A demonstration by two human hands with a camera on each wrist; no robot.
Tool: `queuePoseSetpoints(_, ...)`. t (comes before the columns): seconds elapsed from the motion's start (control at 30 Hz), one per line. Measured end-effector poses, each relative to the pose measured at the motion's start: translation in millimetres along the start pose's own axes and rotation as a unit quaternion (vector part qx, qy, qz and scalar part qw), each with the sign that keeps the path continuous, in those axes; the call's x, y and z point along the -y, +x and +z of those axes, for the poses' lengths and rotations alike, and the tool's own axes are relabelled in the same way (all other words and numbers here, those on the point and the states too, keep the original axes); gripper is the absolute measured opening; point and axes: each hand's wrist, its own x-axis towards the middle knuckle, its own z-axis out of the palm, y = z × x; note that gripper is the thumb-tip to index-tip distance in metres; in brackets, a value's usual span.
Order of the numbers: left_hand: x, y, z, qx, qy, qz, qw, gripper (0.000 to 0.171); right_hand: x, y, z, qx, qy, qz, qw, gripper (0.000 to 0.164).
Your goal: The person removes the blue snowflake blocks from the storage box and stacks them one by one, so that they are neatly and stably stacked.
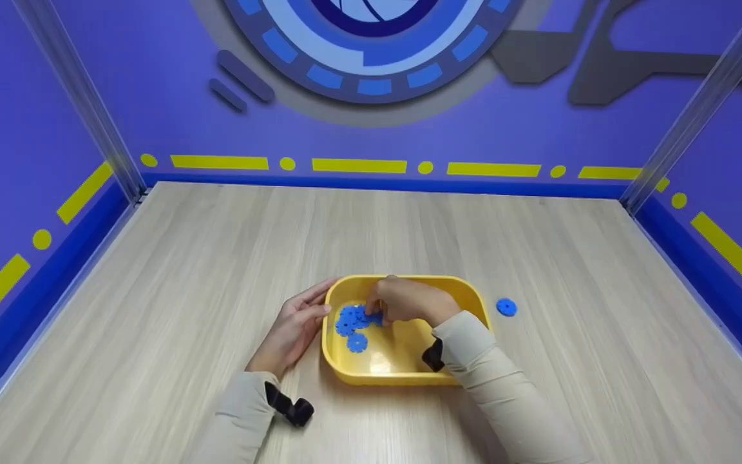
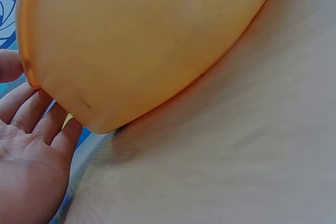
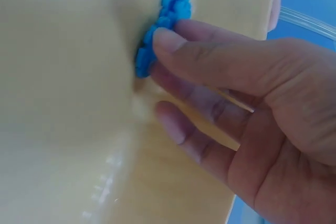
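My right hand reaches into a yellow plastic bin. In the right wrist view its thumb and forefinger pinch at blue notched discs; how many they hold is hard to tell. More blue notched discs lie on the bin floor, towards the left, several overlapping. My left hand rests against the bin's left side. In the left wrist view its fairly straight fingers touch the outer wall, with the thumb at the rim.
One blue notched disc lies on the wooden table to the right of the bin. Blue-purple panels with yellow markings border the table at the back and both sides.
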Motion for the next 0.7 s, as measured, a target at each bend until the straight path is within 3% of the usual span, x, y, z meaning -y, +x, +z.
queuePoseSetpoints(0.5, 0.8, -0.3, 0.1, -0.015, -0.006, -0.003, 0.9999, 0.06, 0.0, -4.2, 4.5, -0.006, -0.032, -0.001, 0.999, 0.022)
queuePoseSetpoints(0.7, 0.8, 0.4, -0.5, -0.011, -0.004, 0.002, 0.9999, 0.06, 2.7, -5.4, 5.0, -0.005, -0.043, 0.021, 0.999, 0.021)
